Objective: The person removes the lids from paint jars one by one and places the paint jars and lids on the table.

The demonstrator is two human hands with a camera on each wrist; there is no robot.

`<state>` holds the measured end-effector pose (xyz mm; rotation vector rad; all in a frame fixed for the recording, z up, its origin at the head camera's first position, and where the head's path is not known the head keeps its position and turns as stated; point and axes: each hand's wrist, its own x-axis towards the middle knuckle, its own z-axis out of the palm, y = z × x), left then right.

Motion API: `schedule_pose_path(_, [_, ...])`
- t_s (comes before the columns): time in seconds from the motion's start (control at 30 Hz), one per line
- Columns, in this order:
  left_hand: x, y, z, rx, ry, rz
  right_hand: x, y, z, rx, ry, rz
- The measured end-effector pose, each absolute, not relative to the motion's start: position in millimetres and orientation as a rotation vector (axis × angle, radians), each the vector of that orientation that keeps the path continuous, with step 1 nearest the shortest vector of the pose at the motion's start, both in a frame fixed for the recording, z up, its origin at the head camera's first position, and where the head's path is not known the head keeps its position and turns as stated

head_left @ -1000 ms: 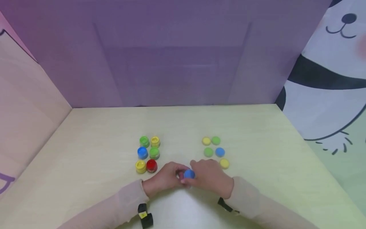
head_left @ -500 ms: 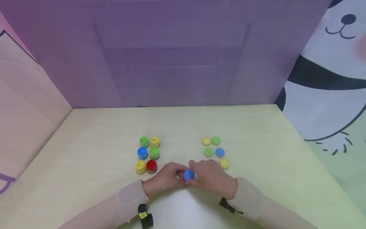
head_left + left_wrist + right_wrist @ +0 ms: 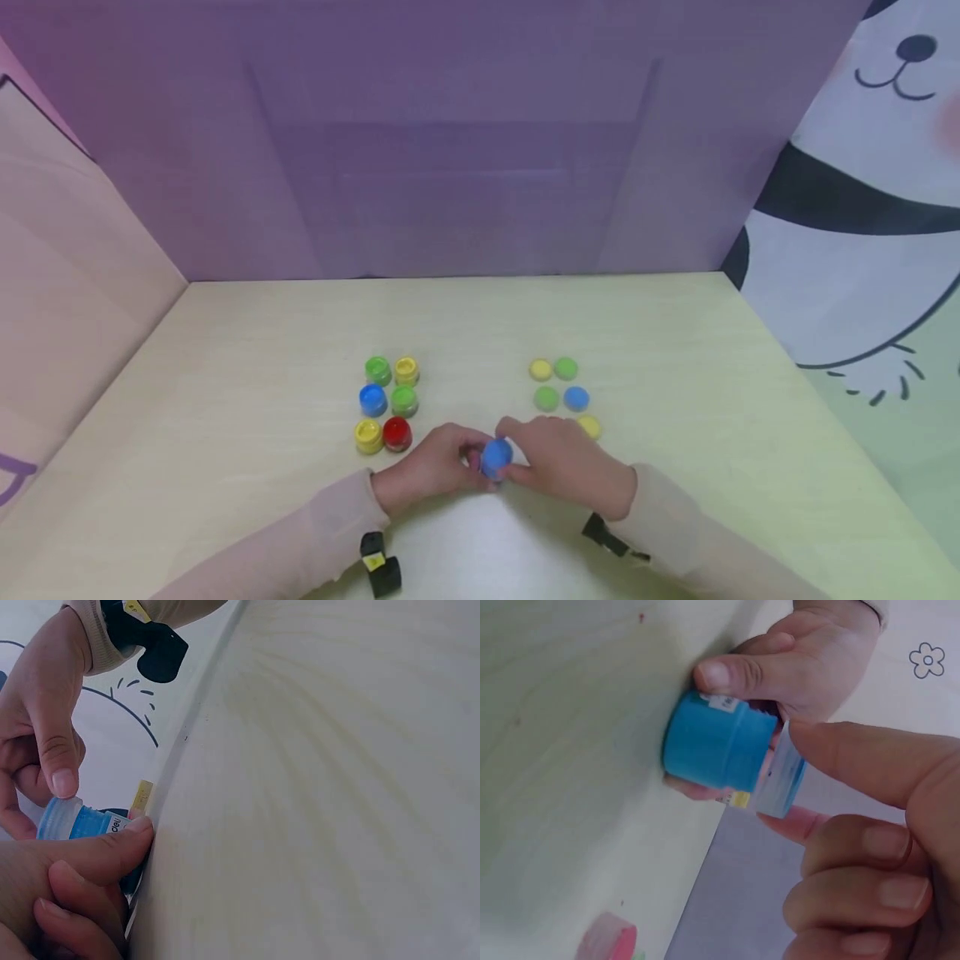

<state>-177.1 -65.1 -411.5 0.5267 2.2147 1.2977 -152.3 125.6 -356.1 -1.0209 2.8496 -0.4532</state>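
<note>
Near the front middle of the table, my left hand grips a small blue jar round its side. My right hand pinches the jar's blue lid between thumb and fingers. In the right wrist view the lid is slightly tilted, with a narrow gap between it and the jar's rim. The left wrist view shows the jar's label beside my left thumb. From the head view, mostly the blue lid top shows between the hands.
To the left stand several small jars in pairs, among them a red jar and a blue one. On the right lie several loose lids, such as a yellow lid. A pink-red lid shows in the right wrist view.
My right hand and wrist have shifted slightly right, and more of the blue lid shows between the hands. The left hand stays nearly still. A red lid's sliver is now hidden behind the right hand.
</note>
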Motion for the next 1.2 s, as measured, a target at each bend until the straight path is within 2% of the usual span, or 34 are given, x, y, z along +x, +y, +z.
schedule_pose_path(0.3, [-177,-68,-408,0.511,2.203,1.313,-153,133,-349,-1.022,2.861,-0.47])
schedule_pose_path(1.2, [-165,-96,-401,0.362,2.211,1.299,-151,144,-357,-0.714,2.787,-0.343])
